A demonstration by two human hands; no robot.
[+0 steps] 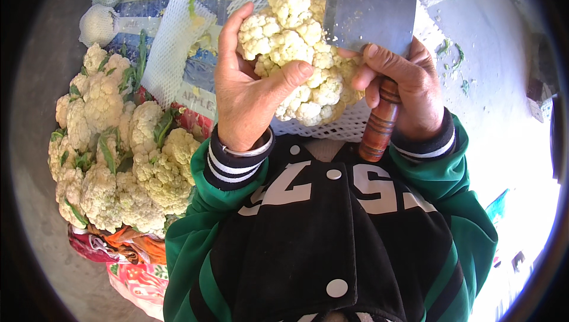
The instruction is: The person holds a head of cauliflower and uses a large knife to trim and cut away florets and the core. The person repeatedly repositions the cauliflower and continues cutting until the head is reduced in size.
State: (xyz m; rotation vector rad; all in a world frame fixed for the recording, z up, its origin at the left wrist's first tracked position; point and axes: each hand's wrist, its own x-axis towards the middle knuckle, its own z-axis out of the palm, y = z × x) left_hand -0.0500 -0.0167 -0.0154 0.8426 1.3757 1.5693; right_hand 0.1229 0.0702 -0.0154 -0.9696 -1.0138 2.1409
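My left hand (255,79) grips a pale cream cauliflower head (295,39) from its left side, thumb across the florets. In my right hand (402,82) is a cleaver with a broad steel blade (371,8) and a ringed reddish wooden handle (380,119). The blade points away from me, its left edge overlapping the right side of the cauliflower in the view. Small white crumbs cling to the blade near that edge. Some right fingertips rest near or against the florets; exact contact there is hard to tell. White plastic netting (338,128) lies beneath the cauliflower.
A heap of cauliflower heads (111,144) with some green leaves is at the left, above colourful cloth (129,244). A foam-netted cauliflower (95,25) and an empty foam net sleeve (171,50) lie on printed sheeting (200,70). Leaf scraps (458,55) dot the floor at right.
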